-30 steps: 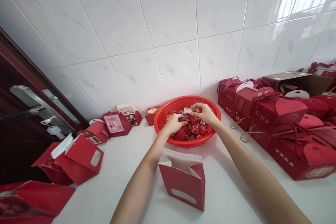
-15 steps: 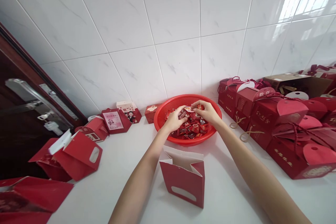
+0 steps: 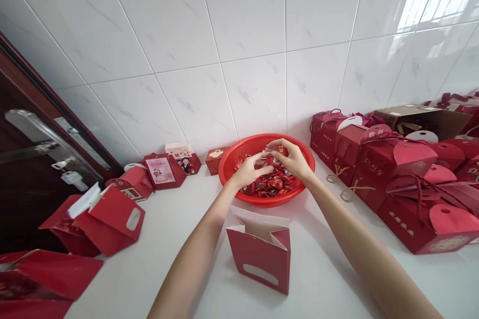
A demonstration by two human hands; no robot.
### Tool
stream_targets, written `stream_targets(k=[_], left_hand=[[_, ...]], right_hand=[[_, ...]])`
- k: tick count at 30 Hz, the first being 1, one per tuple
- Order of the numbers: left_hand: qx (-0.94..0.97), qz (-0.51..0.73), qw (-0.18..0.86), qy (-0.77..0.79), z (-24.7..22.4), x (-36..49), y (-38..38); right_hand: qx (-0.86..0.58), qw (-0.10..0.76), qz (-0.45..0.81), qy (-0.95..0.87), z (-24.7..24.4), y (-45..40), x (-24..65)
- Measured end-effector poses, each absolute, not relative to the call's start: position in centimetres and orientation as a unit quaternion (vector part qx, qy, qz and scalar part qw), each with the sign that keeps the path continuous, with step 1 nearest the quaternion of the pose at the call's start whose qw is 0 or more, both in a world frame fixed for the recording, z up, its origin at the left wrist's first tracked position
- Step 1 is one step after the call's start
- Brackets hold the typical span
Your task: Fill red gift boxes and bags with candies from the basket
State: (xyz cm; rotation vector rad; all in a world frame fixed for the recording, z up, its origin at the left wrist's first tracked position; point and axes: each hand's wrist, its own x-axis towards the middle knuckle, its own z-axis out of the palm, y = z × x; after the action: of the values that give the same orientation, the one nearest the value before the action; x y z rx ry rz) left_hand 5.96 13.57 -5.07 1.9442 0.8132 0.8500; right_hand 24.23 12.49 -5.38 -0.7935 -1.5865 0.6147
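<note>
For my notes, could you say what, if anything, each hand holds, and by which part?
The fingers of the right hand seem to pinch a wrapped sweet by its edge; whether the left hand holds anything cannot be told.

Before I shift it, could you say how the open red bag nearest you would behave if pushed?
The red card gift bag is probably light for its size: no contents show at its open mouth. Its folded walls look fairly stiff, though a push would likely slide or tip it.
</note>
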Motion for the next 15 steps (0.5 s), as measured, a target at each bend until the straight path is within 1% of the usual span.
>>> stream_targets(k=[2,4,10,12,15], left_hand=[[0.778,0.34,0.423,0.316,-5.11,5.95,13.62],[0.787,0.347,0.398,0.32,-5.04,5.94,13.68],[0.796,0.37,0.279,0.389,-4.77,5.74,14.01],[0.79,0.371,0.26,0.413,-5.03,5.67,14.21],[0.801,0.32,0.258,0.435,-5.63,5.78,14.4]], right_hand=[[-0.343,0.57,0.242,-0.706,-5.45,12.49,24.19],[-0.354,0.548,0.245,-0.717,-5.55,12.5,24.23],[-0.373,0.5,0.323,-0.712,-5.86,12.43,24.07],[-0.383,0.501,0.349,-0.693,-6.01,12.53,23.98],[-0.415,0.544,0.368,-0.63,-6.19,12.84,24.18]])
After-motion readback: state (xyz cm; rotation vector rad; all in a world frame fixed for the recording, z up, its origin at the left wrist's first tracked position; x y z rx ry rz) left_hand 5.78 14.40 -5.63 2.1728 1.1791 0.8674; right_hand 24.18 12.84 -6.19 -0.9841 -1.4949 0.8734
